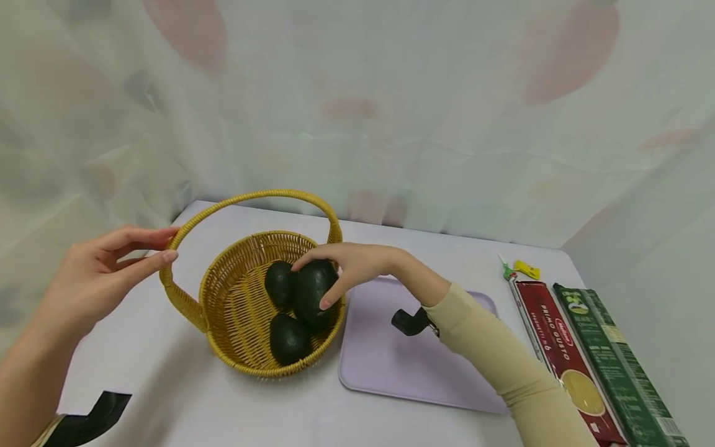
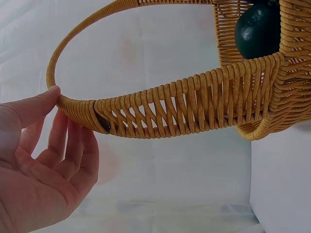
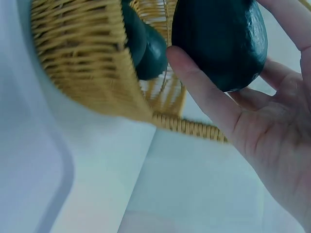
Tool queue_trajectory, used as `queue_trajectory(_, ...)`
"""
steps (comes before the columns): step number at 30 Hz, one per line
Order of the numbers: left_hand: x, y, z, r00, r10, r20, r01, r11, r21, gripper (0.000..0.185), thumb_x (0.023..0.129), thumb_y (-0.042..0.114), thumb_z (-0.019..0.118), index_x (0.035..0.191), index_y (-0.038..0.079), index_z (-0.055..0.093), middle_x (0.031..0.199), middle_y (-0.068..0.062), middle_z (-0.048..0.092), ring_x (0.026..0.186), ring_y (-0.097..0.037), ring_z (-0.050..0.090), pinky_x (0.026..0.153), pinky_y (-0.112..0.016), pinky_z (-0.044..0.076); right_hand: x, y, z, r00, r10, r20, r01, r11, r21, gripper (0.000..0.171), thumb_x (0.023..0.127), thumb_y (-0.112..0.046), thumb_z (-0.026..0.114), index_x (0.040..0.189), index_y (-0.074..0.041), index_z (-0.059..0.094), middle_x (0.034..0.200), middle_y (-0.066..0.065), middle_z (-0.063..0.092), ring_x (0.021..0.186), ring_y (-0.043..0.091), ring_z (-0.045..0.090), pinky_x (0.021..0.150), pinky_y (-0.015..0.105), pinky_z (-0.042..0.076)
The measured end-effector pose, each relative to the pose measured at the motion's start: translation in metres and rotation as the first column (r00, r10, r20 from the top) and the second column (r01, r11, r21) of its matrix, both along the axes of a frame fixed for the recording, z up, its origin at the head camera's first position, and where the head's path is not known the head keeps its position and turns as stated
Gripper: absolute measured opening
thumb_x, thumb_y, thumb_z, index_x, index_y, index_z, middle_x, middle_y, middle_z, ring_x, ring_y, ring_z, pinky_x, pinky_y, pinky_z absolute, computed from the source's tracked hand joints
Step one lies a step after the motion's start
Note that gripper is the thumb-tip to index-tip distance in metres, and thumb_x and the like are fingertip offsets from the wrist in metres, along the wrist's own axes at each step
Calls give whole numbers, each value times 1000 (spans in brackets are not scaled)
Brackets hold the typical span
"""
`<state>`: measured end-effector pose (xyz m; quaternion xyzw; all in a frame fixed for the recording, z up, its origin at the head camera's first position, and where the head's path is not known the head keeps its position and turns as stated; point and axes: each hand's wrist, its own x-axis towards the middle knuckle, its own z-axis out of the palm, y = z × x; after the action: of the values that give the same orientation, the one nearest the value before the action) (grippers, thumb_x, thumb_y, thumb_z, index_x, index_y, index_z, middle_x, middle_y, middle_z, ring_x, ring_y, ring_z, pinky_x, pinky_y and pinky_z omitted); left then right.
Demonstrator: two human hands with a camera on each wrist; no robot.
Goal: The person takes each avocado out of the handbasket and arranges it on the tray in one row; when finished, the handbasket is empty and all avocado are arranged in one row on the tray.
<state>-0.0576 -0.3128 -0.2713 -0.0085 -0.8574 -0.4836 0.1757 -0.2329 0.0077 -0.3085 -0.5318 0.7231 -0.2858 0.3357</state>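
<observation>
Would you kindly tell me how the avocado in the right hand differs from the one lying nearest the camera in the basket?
The held avocado is gripped by the right hand between thumb and fingers; the near avocado lies untouched. The held one stands on end, above the others; the near one rests low on the basket floor. Both are dark green and inside the basket.

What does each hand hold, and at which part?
The right hand grips an avocado around its sides. The left hand only touches the basket handle.

At lower centre I see a lilac tray (image 1: 391, 366) flat on the white tabletop (image 1: 167, 397). At lower right, a red spaghetti packet (image 1: 564, 354) lies just beside a green packet (image 1: 614, 366); a yellow clip (image 1: 527, 269) sits above them.
</observation>
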Motion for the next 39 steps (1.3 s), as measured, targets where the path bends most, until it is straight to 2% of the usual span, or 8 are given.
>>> queue_trajectory(5,1,-3,0,1000,2,-7,-2,1000,6,26,87,-3,71,112,-2,67,114,12,69,98,-1,63,82,-8,51,-2,22,2,999,-42,-14,42,999,-12,72,78,-43,82,140,-34,47,143,-18,44,133,2,34,111,33,34)
queue_trajectory(12,3,-5,0,1000,14,4,-14,1000,16,26,87,-3,71,113,0,68,113,12,69,98,0,63,81,-7,51,-4,50,-5,992,-125,26,125,992,-21,74,77,-40,83,141,-28,48,142,-13,47,131,6,38,109,36,37)
queue_trajectory(14,4,-6,0,1000,18,4,-18,1000,16,27,87,-3,71,113,1,68,113,12,69,98,0,63,81,-7,50,-4,56,-9,988,-151,35,151,988,-9,73,77,-39,84,141,-30,48,141,-15,47,131,6,39,108,36,38)
queue_trajectory(19,4,-7,0,1000,17,-4,-17,1000,11,27,87,-4,71,113,-1,68,114,12,68,98,0,63,82,-7,50,-4,69,-25,976,-214,38,214,977,3,71,76,-40,85,137,-38,49,139,-16,48,129,5,40,109,36,37)
queue_trajectory(25,4,-7,0,1000,-6,-24,6,1000,14,26,87,-6,69,112,-3,67,114,11,69,97,-1,65,82,-8,51,2,79,-49,958,-282,48,283,959,-16,69,76,-38,84,136,-39,50,140,-10,49,128,7,42,110,39,34)
queue_trajectory(32,5,-6,0,1000,2,-6,-2,1000,9,26,88,-4,69,113,-3,67,115,11,68,97,-1,64,83,-8,51,13,80,-75,938,-348,14,348,938,-8,75,74,-38,86,139,-27,52,139,-15,49,132,9,40,112,40,34)
queue_trajectory(39,4,-6,0,1000,2,-16,-2,1000,11,25,87,-5,69,112,-3,67,114,11,69,98,-1,64,83,-8,51,17,78,-91,935,-353,-23,353,936,-17,73,74,-35,86,138,-21,53,140,-9,50,134,12,39,113,38,32)
